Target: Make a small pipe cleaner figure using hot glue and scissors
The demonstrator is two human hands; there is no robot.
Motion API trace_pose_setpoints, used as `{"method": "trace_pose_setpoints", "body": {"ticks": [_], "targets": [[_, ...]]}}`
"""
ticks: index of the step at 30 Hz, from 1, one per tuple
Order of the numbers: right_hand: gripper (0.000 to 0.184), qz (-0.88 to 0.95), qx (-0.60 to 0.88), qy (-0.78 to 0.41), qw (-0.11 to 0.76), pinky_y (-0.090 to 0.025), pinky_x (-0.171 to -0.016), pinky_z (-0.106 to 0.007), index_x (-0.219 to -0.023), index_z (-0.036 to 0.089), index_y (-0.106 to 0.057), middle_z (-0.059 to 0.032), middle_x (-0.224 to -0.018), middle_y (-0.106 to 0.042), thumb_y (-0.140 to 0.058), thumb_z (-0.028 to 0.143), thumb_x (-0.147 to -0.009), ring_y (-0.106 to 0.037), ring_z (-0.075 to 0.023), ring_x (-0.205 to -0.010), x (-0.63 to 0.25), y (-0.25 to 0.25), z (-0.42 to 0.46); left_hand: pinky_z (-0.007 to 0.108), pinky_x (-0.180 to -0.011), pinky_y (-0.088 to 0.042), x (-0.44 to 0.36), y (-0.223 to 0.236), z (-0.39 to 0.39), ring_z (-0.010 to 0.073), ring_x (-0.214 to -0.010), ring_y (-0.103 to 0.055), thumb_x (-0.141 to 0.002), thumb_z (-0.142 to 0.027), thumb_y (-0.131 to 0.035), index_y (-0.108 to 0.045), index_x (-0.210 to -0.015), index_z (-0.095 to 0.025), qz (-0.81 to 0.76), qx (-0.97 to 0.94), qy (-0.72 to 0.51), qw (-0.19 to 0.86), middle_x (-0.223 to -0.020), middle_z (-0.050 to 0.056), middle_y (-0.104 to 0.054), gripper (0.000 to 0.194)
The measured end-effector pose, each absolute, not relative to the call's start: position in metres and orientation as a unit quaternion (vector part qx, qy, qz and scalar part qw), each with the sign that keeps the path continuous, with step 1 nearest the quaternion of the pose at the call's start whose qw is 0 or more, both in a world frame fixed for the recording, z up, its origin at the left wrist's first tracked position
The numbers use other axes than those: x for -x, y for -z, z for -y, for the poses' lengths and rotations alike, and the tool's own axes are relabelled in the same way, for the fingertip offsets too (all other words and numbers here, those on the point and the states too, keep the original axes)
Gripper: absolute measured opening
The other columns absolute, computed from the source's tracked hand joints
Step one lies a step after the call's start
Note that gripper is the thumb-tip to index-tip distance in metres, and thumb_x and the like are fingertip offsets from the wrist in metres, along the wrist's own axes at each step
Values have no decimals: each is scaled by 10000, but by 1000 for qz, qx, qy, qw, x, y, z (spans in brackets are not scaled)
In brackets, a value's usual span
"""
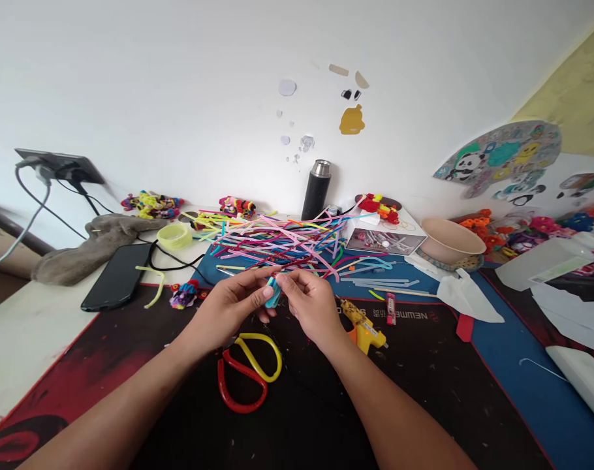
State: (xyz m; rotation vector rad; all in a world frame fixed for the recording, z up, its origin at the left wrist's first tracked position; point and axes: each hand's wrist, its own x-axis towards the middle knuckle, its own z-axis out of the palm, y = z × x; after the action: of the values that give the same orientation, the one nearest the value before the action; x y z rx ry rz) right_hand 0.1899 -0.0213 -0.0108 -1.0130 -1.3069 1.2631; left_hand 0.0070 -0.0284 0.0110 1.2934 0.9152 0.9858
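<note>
Between my hands is a small light-blue folded pipe cleaner. My left hand pinches it from the left, thumb pressed to its side. From the right, my right hand grips its upper end with closed fingers. A dark red tinsel pipe cleaner shows just above the fingertips; whether it joins the blue one I cannot tell. Scissors with one red and one yellow handle lie below my hands, their blades hidden. A yellow glue gun rests right of my right wrist, partly covered by it.
A heap of coloured pipe cleaners spreads behind my hands, before a black thermos. At left lie a phone and a roll of yellow tape. A beige bowl and white paper scraps are at right.
</note>
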Motion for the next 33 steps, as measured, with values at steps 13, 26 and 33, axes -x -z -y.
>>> {"method": "trace_pose_setpoints", "body": {"ticks": [13, 26, 33], "targets": [[484, 570, 426, -530, 462, -328, -476, -266, -915, 208, -716, 55, -578, -495, -719, 692, -942, -433, -125, -503, -191, 7, 22, 321, -683, -627, -6, -4, 28, 198, -762, -699, -866, -559, -855, -770, -1272, -184, -451, -595, -434, 504, -970, 63, -787, 559], [359, 615, 465, -450, 451, -339, -546, -288, -811, 231, -677, 40, -615, -530, -685, 543, -988, -460, -152, -564, -195, 9, 21, 328, -660, -619, 1, -11, 22, 197, -702, -694, -794, -575, -920, -769, -1282, -178, -467, -566, -441, 517, -818, 30, -752, 647], [305, 634, 460, -423, 456, -387, -615, -292, -813, 220, -690, 6, -727, -662, -661, 455, -1006, -547, -164, -652, -194, 7, 22, 308, -629, -611, 4, -9, 17, 192, -666, -702, -758, -525, -965, -782, -1211, -174, -455, -531, -438, 564, -767, 26, -746, 601]]}}
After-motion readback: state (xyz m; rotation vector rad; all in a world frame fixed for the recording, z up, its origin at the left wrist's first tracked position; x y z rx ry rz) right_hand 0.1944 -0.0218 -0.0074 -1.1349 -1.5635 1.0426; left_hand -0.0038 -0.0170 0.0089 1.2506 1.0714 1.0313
